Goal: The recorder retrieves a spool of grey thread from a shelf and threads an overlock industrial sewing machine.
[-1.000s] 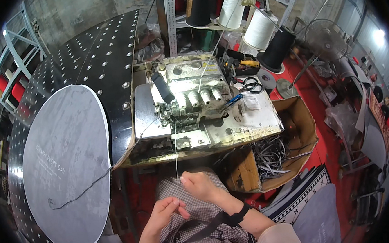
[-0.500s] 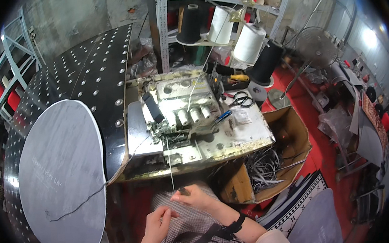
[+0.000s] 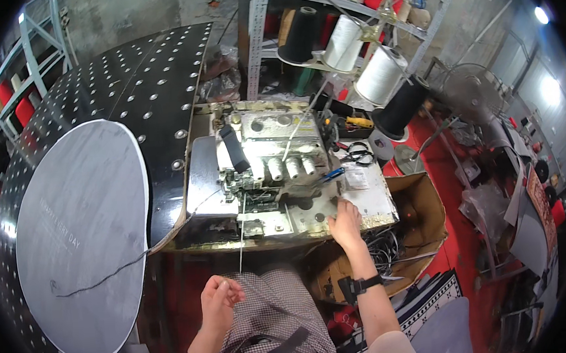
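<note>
My left fingers [image 3: 234, 291] curl near the hanging white strip [image 3: 241, 245], grip on it unclear; my right fingers [image 3: 346, 210], released, at front of sewing machine [image 3: 279, 136]

Sewing machine [image 3: 275, 136] and thread cones [image 3: 378, 76] show a workshop.

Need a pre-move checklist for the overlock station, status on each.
1. Left hand clear of overlock sewing machine: ok, in front of it.
2. Right hand away from white tabletop: not ok, over its front edge.
3. White strand free of left hand: cannot tell, its lower end is close.
4. Scissors set down: ok, on tabletop.
5. Oval grey mat free of loose thread: not ok, dark thread across it.
</note>
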`<state>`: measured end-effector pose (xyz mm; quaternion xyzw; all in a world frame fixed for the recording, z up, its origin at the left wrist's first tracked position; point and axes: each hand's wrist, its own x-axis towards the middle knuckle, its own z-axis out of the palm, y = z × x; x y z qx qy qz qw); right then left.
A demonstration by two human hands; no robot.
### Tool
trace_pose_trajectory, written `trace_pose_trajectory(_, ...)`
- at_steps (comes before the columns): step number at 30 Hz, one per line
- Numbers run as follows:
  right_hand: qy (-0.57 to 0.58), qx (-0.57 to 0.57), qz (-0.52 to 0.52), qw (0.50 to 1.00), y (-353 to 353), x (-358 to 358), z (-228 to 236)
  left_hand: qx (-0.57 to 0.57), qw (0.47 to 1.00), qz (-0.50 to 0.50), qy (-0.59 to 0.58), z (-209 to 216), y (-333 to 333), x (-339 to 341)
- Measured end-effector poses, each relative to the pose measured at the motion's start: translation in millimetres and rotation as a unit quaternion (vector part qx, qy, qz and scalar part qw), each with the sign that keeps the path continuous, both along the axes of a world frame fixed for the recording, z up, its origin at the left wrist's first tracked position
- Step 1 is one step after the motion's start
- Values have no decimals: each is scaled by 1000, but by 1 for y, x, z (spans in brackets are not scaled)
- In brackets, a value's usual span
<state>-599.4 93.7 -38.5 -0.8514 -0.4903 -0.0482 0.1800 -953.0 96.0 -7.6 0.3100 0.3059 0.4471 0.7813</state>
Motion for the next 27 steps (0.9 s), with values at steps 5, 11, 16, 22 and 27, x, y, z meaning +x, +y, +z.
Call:
trace_pose_trajectory(5,131,273,84,949,18,-11,27,-158,984,-77,-1,-2,3,-11)
trace_pose_trajectory(11,114,245,85,959,47,-24,77,-128,975,-151,102,4,-2,-12)
trace_pose_trajectory(16,-19,213,107,971,57,-16,91,0,974,-112,198,6,-6,-14)
trace_pose_trajectory(22,315,259,54,912,31,-16,76,277,888,-44,365,19,-7,-14)
trace_pose_trajectory(27,642,329,31,692,-40,-47,63,415,849,-2,327,29,3,-11)
